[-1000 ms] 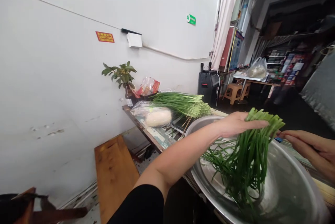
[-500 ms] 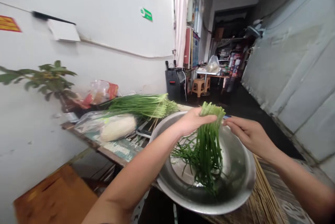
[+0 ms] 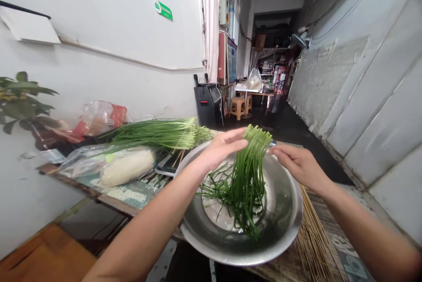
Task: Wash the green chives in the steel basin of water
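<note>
A bunch of garlic chives (image 3: 249, 172) hangs over a wide metal basin (image 3: 211, 253). My left hand (image 3: 227, 143) is closed on it near the pale stem ends, its thumb on the near side and its other fingers mostly hidden behind the stems. The green leaf ends droop onto loose chives (image 3: 216, 189) in the bottom of the basin. Just right of the stems, my right hand (image 3: 295, 161) is closed in a pinch. Between its fingertips and the stems shows a small blue thing (image 3: 273, 143), its kind unclear.
On the table left of the basin lie more garlic chives (image 3: 154, 134) and a bagged pale block (image 3: 128, 165). Thin sticks (image 3: 314, 233) lie right of the basin. A black speaker (image 3: 208, 103) stands behind, and an orange-brown seat (image 3: 46, 255) is low at left.
The view has turned right, so everything sits further left. My left thumb has shifted from across the stems to their left edge. My right hand stays beside the bunch.
</note>
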A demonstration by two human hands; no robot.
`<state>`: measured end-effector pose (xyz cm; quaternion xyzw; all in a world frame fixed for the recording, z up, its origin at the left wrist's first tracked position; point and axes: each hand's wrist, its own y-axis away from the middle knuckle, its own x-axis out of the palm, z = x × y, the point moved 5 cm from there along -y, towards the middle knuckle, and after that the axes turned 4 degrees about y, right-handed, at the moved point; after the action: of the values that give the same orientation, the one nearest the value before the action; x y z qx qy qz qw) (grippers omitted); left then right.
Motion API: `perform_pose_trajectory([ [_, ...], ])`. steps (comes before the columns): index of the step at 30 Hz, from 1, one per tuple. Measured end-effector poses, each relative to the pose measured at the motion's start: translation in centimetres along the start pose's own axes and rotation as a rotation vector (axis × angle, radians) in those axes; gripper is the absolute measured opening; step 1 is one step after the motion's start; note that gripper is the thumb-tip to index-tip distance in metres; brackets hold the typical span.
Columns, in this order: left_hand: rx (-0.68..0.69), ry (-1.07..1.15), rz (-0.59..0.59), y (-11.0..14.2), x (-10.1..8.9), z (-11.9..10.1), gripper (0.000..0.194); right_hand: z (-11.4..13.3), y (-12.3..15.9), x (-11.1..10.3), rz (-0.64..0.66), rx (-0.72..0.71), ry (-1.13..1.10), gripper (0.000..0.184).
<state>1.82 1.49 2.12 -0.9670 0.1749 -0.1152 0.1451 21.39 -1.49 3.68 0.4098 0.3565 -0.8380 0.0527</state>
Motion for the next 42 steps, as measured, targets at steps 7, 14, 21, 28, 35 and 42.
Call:
perform_pose_trajectory([
  [7, -0.064, -0.149, 0.167, 0.1, 2.1, -0.9, 0.035, 2.4, -0.3, -0.4, 0.120, -0.111, 0.043, 0.029],
  [14, -0.081, -0.166, 0.233, 0.6, 2.6, -0.4, 0.034, 2.9, 0.3, -0.5, 0.140, -0.155, 0.107, 0.029],
  [21, -0.056, -0.175, 0.191, 0.8, 2.8, -0.1, 0.035, 2.8, 0.8, 0.0, 0.078, -0.171, 0.136, 0.029],
  [28, -0.069, -0.067, 0.188, 0.6, 2.7, -0.5, 0.040, 2.3, 0.9, -0.1, 0.056, -0.124, 0.064, 0.027],
  [35, -0.071, 0.043, 0.115, 0.7, 1.9, -0.8, 0.032, 2.8, 0.7, -0.5, 0.056, -0.132, 0.087, 0.026],
  [42, -0.067, 0.120, 0.195, 0.3, 2.1, -1.9, 0.050, 4.0, -1.2, -1.8, -0.001, -0.128, 0.036, 0.025],
])
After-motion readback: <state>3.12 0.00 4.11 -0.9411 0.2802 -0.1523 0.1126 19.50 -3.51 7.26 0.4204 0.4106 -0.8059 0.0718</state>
